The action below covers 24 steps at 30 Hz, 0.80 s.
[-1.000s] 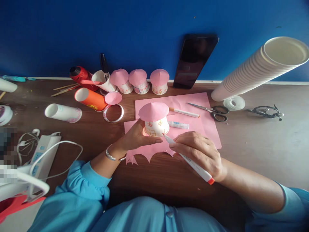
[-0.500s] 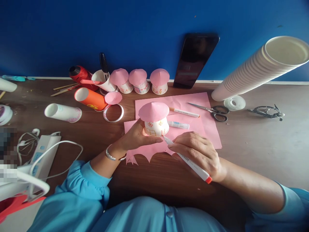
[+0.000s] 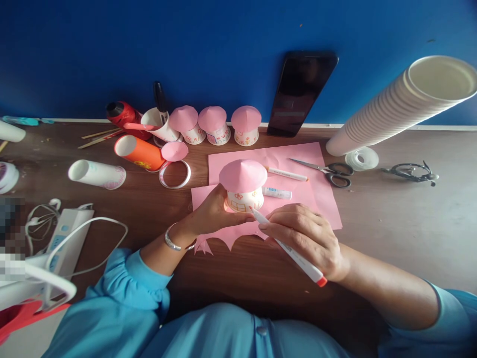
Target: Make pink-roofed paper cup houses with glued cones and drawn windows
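A small paper-cup house (image 3: 244, 200) with a pink cone roof (image 3: 243, 175) is gripped by my left hand (image 3: 210, 211), fingers behind it and thumb below. Orange window lines and red flower-like drawings mark its white wall. My right hand (image 3: 307, 238) holds a white marker with a red end (image 3: 303, 263) like a pen. Its tip meets the lower wall of the cup house or is very close to it. Underneath lie pink paper sheets (image 3: 328, 209), one with a scalloped cut edge. An orange-capped marker (image 3: 286, 173) and a white glue-stick-like tube (image 3: 278, 193) rest on the sheets.
Three similar pink-roofed cup houses (image 3: 246, 124) line the back by the blue wall. A phone (image 3: 301, 94) leans there. Scissors (image 3: 337, 174), clear tape (image 3: 362, 159) and a tall stack of paper cups (image 3: 395, 109) are at right. An orange cup (image 3: 137, 153) and power strip (image 3: 67, 238) are at left.
My left hand has shifted the cup house slightly right and tilted its roof toward me. The marker tip now sits further left on the wall. My right hand has barely moved.
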Available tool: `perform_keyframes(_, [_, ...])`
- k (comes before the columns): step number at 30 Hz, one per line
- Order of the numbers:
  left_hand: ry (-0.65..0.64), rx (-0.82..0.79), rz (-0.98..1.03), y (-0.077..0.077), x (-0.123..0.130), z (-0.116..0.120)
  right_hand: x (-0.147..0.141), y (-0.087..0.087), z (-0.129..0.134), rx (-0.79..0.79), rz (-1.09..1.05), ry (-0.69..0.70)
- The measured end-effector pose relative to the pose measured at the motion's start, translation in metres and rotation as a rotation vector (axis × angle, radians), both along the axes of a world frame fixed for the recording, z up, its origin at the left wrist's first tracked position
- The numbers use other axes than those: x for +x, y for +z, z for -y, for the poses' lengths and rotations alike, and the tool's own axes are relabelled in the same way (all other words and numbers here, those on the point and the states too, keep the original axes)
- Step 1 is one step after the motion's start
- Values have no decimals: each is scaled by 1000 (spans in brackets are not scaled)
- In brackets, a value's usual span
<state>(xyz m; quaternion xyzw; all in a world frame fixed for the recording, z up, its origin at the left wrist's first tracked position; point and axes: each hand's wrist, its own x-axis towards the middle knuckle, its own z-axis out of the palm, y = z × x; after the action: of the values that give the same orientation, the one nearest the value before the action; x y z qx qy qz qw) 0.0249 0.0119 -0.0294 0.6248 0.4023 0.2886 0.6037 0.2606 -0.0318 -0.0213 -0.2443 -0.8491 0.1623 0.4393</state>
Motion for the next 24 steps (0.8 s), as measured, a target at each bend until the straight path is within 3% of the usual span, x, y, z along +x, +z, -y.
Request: perform_keyframes(24, [7, -72, 75, -1, -4, -3, 0, -5, 2, -113, -41, 69])
